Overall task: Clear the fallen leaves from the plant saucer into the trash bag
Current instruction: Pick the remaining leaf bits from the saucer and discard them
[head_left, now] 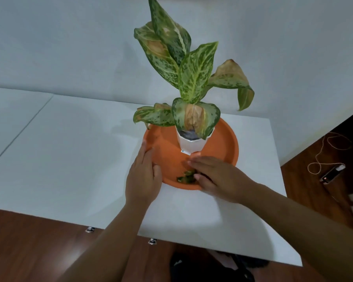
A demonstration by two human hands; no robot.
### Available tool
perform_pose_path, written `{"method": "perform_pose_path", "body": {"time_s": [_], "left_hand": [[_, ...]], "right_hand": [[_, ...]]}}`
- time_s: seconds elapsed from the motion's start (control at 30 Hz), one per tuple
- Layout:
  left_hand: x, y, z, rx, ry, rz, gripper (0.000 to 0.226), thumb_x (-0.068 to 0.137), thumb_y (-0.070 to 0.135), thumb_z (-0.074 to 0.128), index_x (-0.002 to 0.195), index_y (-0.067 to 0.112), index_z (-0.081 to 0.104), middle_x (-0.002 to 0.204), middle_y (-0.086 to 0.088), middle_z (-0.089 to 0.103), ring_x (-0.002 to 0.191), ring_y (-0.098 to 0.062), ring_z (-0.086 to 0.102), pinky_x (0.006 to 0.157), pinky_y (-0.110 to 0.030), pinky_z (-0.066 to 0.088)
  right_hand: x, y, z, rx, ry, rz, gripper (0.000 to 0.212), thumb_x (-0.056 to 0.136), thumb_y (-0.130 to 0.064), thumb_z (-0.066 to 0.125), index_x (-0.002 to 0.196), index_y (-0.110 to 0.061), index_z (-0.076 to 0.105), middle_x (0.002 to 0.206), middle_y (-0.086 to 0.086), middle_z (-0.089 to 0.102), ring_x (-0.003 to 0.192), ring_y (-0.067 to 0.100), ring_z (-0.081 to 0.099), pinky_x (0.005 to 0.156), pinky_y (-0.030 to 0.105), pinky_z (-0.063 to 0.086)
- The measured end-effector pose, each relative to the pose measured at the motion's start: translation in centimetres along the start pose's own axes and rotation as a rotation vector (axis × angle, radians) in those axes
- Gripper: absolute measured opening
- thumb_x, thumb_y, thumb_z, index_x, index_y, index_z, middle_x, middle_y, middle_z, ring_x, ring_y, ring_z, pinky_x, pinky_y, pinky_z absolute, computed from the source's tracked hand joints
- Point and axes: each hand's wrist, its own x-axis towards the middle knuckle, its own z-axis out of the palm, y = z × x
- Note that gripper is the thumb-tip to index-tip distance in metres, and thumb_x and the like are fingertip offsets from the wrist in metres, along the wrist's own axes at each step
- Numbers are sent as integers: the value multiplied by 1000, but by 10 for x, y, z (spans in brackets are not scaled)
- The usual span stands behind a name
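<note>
A white table (69, 159) is set against a pale wall (69, 47), with a wooden floor (29, 241) below. On the table a spotted plant (192, 78) with browning leaves is seen in a white pot (190, 145), and the pot stands inside a round orange saucer (222, 143).

The saucer's left rim is steadied by the left hand (143, 178), laid flat with straight fingers. The right hand (218, 176) is held over the near part of the saucer, fingers stretched out towards the left and nothing gripped. The fallen leaves (186, 177) – a small green clump – lie in the saucer's near edge, just left of the right thumb and between the two hands; the right hand is nearer.

A dark shape (212, 267) is glimpsed under the near table edge – whether it is the trash bag cannot be told.
</note>
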Motion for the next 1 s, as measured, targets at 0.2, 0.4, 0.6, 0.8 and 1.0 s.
{"method": "perform_pose_path", "body": {"time_s": [0.2, 0.4, 0.6, 0.8, 1.0], "left_hand": [[1, 0, 1, -20, -5, -16, 48, 90, 24, 31, 135, 17, 47, 159, 1, 27, 140, -17, 35, 108, -35, 37], [4, 5, -5, 43, -20, 61, 39, 93, 31, 37, 121, 15, 59, 143, -8, 51, 138, -30, 32, 113, -45, 29], [27, 45, -21, -97, -600, 54, 51, 77, 24, 79, 124, 14, 61, 115, 0, 59, 105, -16, 56, 83, -18, 41], [39, 59, -15, -102, -704, -11, 47, 70, 11, 84, 114, 18, 69, 99, 1, 59, 86, -12, 54, 81, -29, 52], [35, 61, -6, -193, -626, -67, 26, 71, 2, 80, 95, 12, 76, 77, 4, 65, 70, -9, 59, 71, -18, 50]], "right_hand": [[9, 3, -6, 28, -70, 175, 46, 91, -40, 54, 135, -30, 49, 139, -4, 46, 124, 22, 41, 107, 36, 35], [12, -8, -23, 257, -83, 187, 42, 90, -10, 58, 130, -21, 55, 129, 3, 54, 119, 16, 50, 94, 18, 35], [12, -5, -37, 200, -171, 258, 41, 80, -14, 72, 120, -11, 62, 91, -9, 49, 98, 16, 50, 72, 18, 38], [19, -9, -27, 235, -130, 237, 35, 77, -4, 72, 111, -8, 66, 85, -18, 50, 86, 7, 51, 63, -4, 33], [22, -10, -16, 181, -43, 203, 26, 79, 2, 62, 103, -5, 69, 105, 7, 65, 99, 22, 57, 65, 12, 34]]}}
